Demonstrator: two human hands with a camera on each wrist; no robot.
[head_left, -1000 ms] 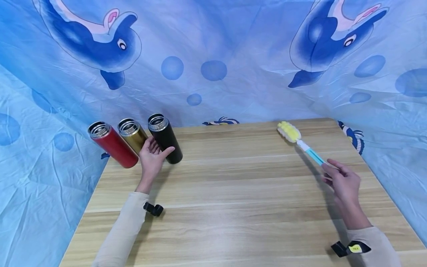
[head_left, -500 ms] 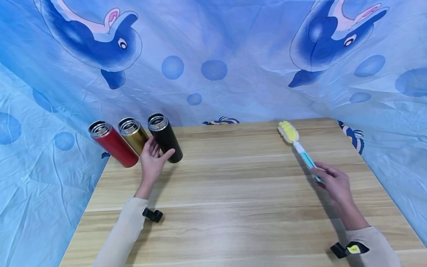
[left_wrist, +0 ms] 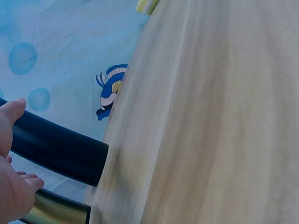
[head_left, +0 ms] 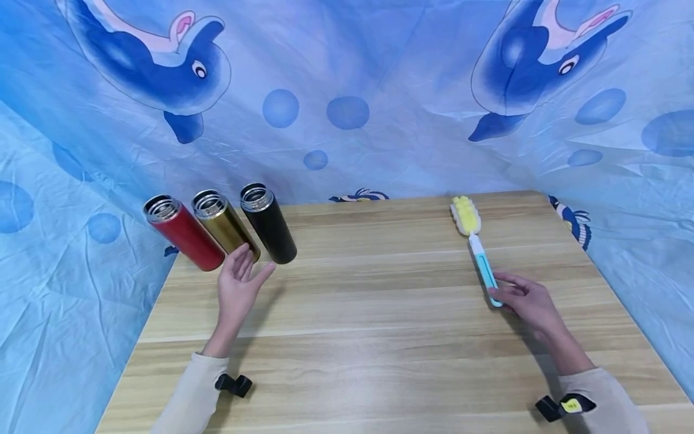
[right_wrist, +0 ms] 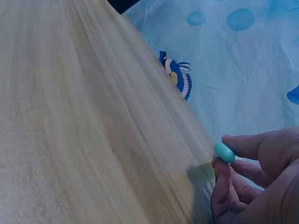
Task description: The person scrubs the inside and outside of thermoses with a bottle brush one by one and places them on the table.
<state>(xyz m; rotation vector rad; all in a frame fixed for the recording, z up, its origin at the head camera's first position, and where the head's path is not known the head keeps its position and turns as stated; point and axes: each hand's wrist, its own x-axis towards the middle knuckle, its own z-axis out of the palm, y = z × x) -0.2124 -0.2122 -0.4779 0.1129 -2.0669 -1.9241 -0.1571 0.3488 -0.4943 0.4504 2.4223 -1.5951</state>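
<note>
Three flasks are lined up at the table's (head_left: 379,313) far left corner — the left flask (head_left: 184,232), the middle flask (head_left: 223,225) and the right flask (head_left: 269,223), each just beside the next. The left hand (head_left: 237,289) is found right in front of the middle one, close by but apart from it. Over at the far right a bottle brush (head_left: 477,247) is laid on the table, head toward the back edge — its near end is pinched by the right hand (head_left: 528,304). A printed sheet (head_left: 347,108) is hung behind and around everything.
</note>
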